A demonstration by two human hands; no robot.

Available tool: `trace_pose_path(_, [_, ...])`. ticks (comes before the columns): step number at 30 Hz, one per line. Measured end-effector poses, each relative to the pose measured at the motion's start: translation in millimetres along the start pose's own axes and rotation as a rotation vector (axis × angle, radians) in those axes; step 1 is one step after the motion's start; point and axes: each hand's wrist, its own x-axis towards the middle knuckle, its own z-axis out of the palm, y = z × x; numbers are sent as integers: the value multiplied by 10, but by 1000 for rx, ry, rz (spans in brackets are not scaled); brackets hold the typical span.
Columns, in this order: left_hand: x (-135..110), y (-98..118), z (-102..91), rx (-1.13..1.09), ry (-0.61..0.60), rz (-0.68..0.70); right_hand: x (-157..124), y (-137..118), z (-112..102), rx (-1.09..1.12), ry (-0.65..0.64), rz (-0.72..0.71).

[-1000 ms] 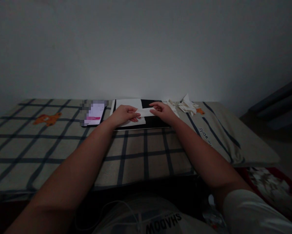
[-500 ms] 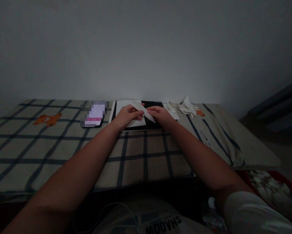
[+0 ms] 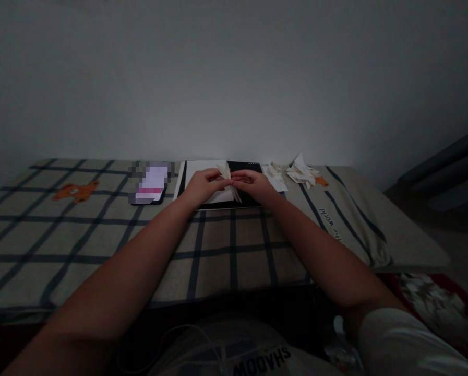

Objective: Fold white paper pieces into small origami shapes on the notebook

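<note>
My left hand (image 3: 207,185) and my right hand (image 3: 254,184) meet over a black board (image 3: 253,198), fingertips pinched together on a folded strip of white paper (image 3: 224,171). The strip's upper end pokes out above the fingers and its lower end below them; the middle is hidden by my fingers. Under my left hand a flat white sheet (image 3: 196,168) lies on the board's left part. Beside my right hand are small folded paper pieces (image 3: 273,170) on another white sheet (image 3: 279,184).
A phone (image 3: 152,183) with a lit, blurred screen lies left on the checked cloth (image 3: 214,235). A pile of folded paper (image 3: 302,172) sits to the right. A red container (image 3: 448,292) of pale scraps stands low right, near a clear plastic bottle (image 3: 341,350). A wall rises behind.
My hands have come closer together, fingertips now meeting. The paper strip, earlier slanting flat between them, has turned steeper and looks narrower, with more of it covered by my fingers.
</note>
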Motion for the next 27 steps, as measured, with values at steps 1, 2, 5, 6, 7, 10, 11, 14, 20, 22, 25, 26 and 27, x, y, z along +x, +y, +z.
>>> trace_pose_path(1, [1, 4, -5, 56, 17, 13, 1, 8, -3, 4, -3, 8])
trace_pose_path(2, [2, 9, -10, 113, 36, 25, 1, 11, -6, 0, -3, 13])
trace_pose_path(5, [7, 26, -19, 188, 67, 26, -8, -3, -11, -32, 5, 17])
trace_pose_path(6, [7, 31, -20, 185, 76, 16, -11, -11, -10, -49, 6, 13])
trace_pose_path(7, [8, 36, -19, 178, 86, 8, -13, -18, -7, -58, 3, 9])
trace_pose_path(10, [4, 45, -12, 115, 61, -6, -10, -21, 6, 0, -11, 1])
trace_pose_path(11, [2, 46, -8, 78, 32, -13, -7, -15, 10, 35, -13, 5])
trace_pose_path(14, [-4, 41, -1, 15, -22, -42, 6, 12, 9, 82, -22, 39])
trace_pose_path(20, [8, -10, -10, 114, 25, -33, -3, -2, -21, -13, -18, 62])
trace_pose_path(22, [10, -16, -14, 133, 35, -36, -16, -29, -26, -44, -18, 69])
trace_pose_path(25, [2, -2, -10, 154, 33, -46, -32, -63, -25, -63, -37, 77])
trace_pose_path(26, [-2, 7, -6, 155, 26, -48, -34, -69, -24, -61, -39, 77])
trace_pose_path(27, [-6, 16, -2, 148, 18, -48, -34, -72, -24, -57, -36, 76])
